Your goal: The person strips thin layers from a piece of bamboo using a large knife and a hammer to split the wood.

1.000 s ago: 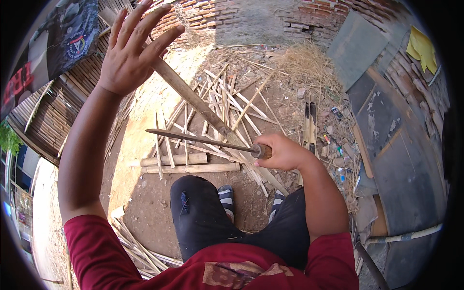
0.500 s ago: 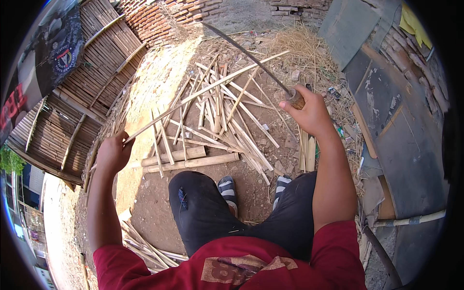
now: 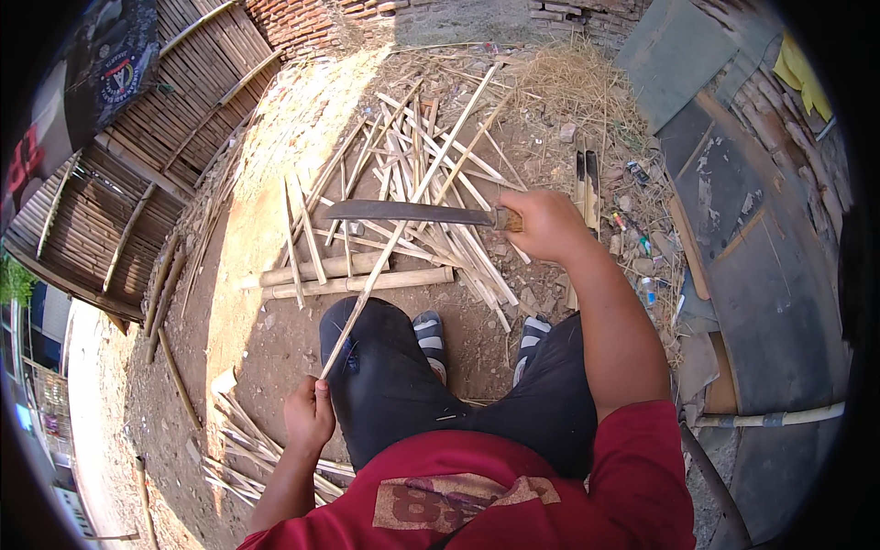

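My left hand (image 3: 310, 412), low beside my left knee, is closed around the near end of a long, thin bamboo strip (image 3: 378, 266). The strip slants away from me over the knee toward the far right. In my right hand (image 3: 543, 223) is the wooden handle of a machete (image 3: 440, 214). Its dark blade points left, nearly level, and crosses over the middle of the strip; whether the two touch I cannot tell. Beneath them, a loose heap of split bamboo strips (image 3: 477, 270) lies on the dirt in front of my feet.
Two bamboo poles (image 3: 403, 280) lie beyond my left knee. More thin strips (image 3: 243, 449) are bundled at the lower left. A slatted bamboo panel (image 3: 197, 82) stands left, dark boards (image 3: 779, 275) lean right, and dry straw (image 3: 577, 87) lies at the back.
My left hand has drawn in toward my body, lowering the strip's near end and turning it steeper. The machete has swung from pointing up and away to lying level across the strip.
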